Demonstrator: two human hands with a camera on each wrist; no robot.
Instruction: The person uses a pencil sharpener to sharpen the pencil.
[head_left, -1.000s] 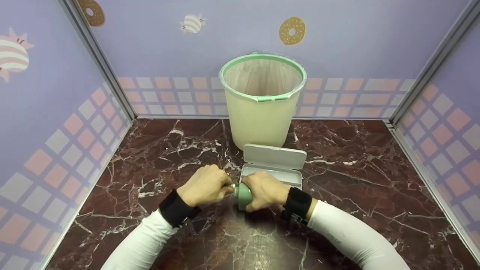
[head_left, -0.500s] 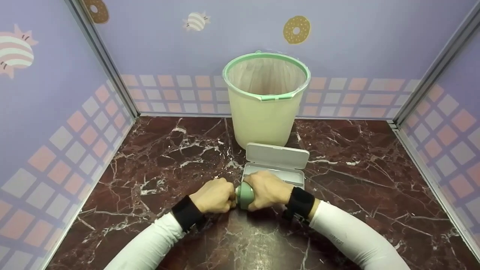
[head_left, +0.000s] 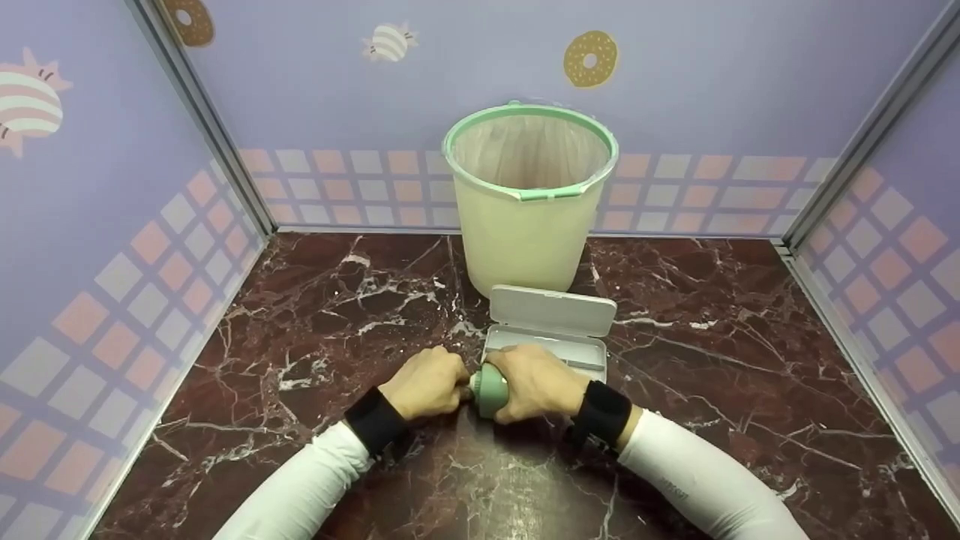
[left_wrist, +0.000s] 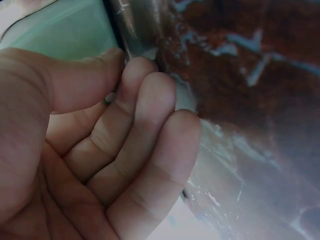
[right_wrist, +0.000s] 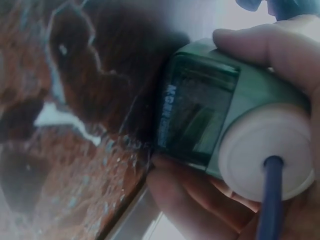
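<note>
A green pencil sharpener (head_left: 491, 392) is gripped by my right hand (head_left: 536, 379), thumb on the near side and fingers on the far side. In the right wrist view, its dark clear window faces the table and a bluish pencil (right_wrist: 271, 202) sticks out of its round whitish end. My left hand (head_left: 427, 381) is curled at the sharpener's left side, pinching what looks like its small crank, mostly hidden behind the thumb (left_wrist: 90, 82). Behind the right hand lies an open grey pencil case (head_left: 551, 311), its lid raised and its tray partly covered by that hand.
A pale bin (head_left: 525, 240) with a green rim and a clear liner stands behind the pencil case. Patterned lilac walls (head_left: 337, 90) enclose the dark red marbled table (head_left: 337, 300) at the back and both sides.
My left hand first shifted right and toward me, close against the sharpener, then slightly away from me. The right hand stays on the sharpener; bin and case stay put.
</note>
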